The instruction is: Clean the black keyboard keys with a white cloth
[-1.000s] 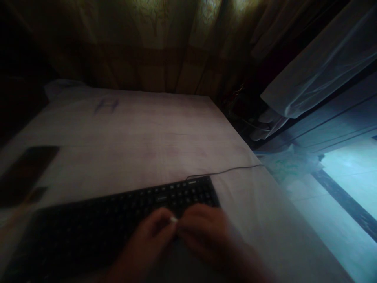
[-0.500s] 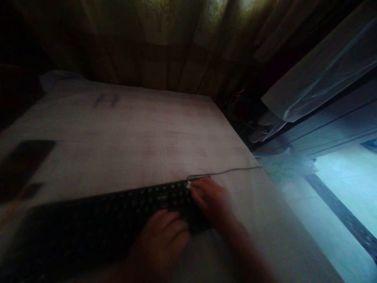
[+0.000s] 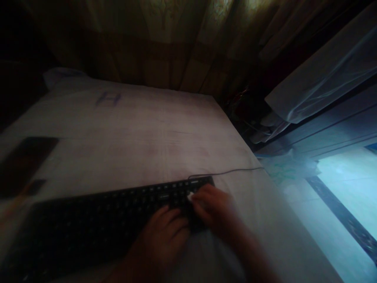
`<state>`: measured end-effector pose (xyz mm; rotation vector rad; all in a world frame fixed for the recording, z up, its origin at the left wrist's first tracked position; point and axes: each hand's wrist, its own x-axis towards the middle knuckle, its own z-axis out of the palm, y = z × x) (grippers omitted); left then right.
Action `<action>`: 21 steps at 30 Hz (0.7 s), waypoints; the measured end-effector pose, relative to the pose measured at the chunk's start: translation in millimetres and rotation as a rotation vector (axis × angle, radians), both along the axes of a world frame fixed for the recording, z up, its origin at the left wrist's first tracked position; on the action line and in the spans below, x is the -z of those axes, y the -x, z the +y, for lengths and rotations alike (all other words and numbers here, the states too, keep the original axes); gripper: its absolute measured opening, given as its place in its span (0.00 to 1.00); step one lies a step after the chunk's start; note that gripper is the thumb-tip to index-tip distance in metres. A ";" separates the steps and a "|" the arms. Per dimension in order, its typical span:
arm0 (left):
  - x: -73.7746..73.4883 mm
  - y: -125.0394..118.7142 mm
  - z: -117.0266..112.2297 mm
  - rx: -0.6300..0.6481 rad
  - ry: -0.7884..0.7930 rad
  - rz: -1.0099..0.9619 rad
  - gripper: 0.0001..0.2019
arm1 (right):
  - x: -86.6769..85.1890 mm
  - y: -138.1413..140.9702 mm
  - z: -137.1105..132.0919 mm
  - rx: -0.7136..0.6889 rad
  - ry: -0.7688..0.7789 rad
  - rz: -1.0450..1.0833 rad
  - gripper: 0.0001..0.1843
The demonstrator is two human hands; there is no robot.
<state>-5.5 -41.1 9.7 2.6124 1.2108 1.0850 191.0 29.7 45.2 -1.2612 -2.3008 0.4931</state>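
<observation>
A black keyboard (image 3: 97, 224) lies at a slant across the near part of the table. My left hand (image 3: 166, 236) rests over its near edge, fingers lying loosely bent and a little apart on the keys. Over the keyboard's right end, my right hand (image 3: 213, 206) is closed in a pinch on a small white wad (image 3: 190, 196), which touches or hovers just above the keys. Blur and dim light hide whether the wad is tissue, cotton or cloth. A thin dark cable (image 3: 226, 172) leaves the keyboard's far edge and runs off to the right.
The table has a pale cover (image 3: 141, 129) with a blue H-like mark. A dark flat rectangular object (image 3: 28, 165) and a smaller dark piece (image 3: 36, 187) lie at the left. Curtains (image 3: 165, 47) hang behind. Past the right edge are a plastic bag (image 3: 282, 167) and bright floor.
My right hand has drawn the white wad from the keyboard's far edge toward me, onto the keys. My left hand stays nearly in place.
</observation>
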 end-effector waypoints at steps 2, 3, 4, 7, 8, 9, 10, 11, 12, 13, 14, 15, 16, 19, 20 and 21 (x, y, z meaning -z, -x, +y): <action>-2.2 3.1 0.3 0.013 0.036 -0.012 0.10 | -3.6 -2.7 -5.7 0.059 0.120 0.184 0.07; -3.8 4.9 0.4 0.012 0.074 -0.036 0.11 | -5.0 -3.6 -9.6 0.100 0.185 0.265 0.07; -5.8 6.7 0.5 -0.001 0.124 -0.078 0.12 | -5.9 -3.9 -14.0 0.137 0.251 0.329 0.07; -15.1 10.8 1.6 -0.111 0.386 -0.290 0.16 | -5.8 -0.3 -29.4 0.182 0.423 0.461 0.07; -19.5 11.4 2.3 -0.153 0.508 -0.375 0.17 | -5.5 2.4 -34.6 0.174 0.470 0.501 0.06; -24.4 11.6 3.1 -0.185 0.641 -0.456 0.18 | -5.4 5.7 -39.6 0.155 0.518 0.540 0.06; -29.5 11.5 3.8 -0.201 0.777 -0.531 0.20 | -5.9 9.3 -44.3 0.135 0.556 0.577 0.05; -34.5 11.2 4.3 -0.199 0.905 -0.602 0.21 | -7.0 13.1 -48.6 0.111 0.589 0.609 0.05; -39.2 11.0 4.6 -0.181 1.015 -0.665 0.21 | -8.8 16.9 -52.5 0.089 0.613 0.633 0.05; -43.2 11.0 4.5 -0.155 1.096 -0.715 0.20 | -10.9 20.5 -56.0 0.074 0.627 0.649 0.05; -46.5 11.4 4.0 -0.130 1.146 -0.750 0.19 | -13.2 23.8 -59.4 0.065 0.637 0.657 0.05; -48.9 12.3 3.1 -0.112 1.169 -0.770 0.17 | -15.3 26.8 -62.5 0.062 0.643 0.654 0.06; -50.5 13.7 1.9 -0.106 1.170 -0.777 0.15 | -17.2 29.5 -65.7 0.064 0.644 0.639 0.06; -52.4 20.5 -2.9 -0.142 1.111 -0.792 0.14 | -19.8 36.6 -75.5 0.066 0.614 0.537 0.12; -52.6 23.4 -4.7 -0.161 1.089 -0.807 0.14 | -19.7 38.8 -78.8 0.066 0.590 0.479 0.18; -52.8 26.5 -6.6 -0.180 1.069 -0.829 0.14 | -19.2 40.6 -82.1 0.074 0.557 0.413 0.23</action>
